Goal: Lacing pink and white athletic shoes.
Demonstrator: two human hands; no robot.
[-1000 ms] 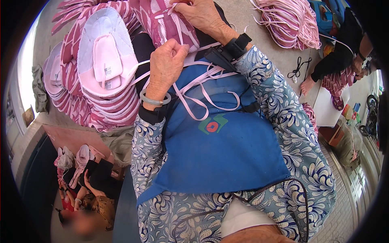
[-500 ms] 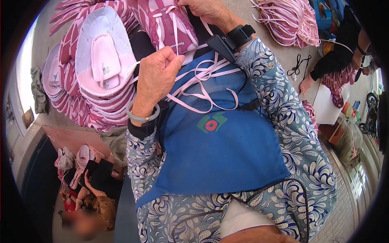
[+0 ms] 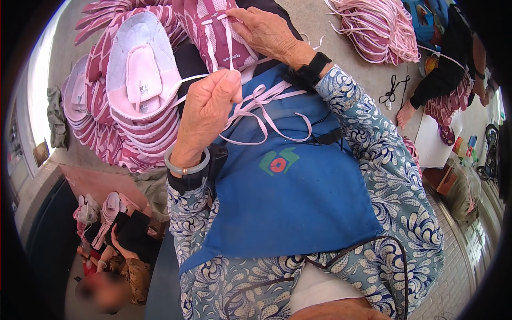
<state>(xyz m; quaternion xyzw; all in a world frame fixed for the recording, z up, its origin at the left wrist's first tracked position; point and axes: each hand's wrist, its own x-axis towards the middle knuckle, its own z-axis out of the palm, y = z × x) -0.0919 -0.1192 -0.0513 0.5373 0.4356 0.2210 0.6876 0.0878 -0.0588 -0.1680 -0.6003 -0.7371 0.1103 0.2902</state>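
A pink and maroon mesh shoe upper [image 3: 209, 34] lies at the top middle, pale lace strands [image 3: 229, 47] crossing it. My left hand [image 3: 209, 102], fist closed with the thumb on top, grips a lace strand drawn down from the upper. The back of my right hand [image 3: 265, 33] faces up at the upper's right edge. Its fingertips press on the upper beside the lacing; its thumb is hard to make out. Loose pink laces [image 3: 265, 100] with a loop lie across the blue apron [image 3: 298, 202] on my lap.
Stacked pink uppers [image 3: 144, 120] with pale undersides stand at the left. A bundle of pink laces [image 3: 378, 32] lies at the upper right. Another person's arm and foot [image 3: 406, 114] are at the right. A second person [image 3: 120, 256] sits at the lower left.
My right hand has moved down and left from the top edge, its fingers now on the shoe upper. My left hand still holds the lace, slightly lower.
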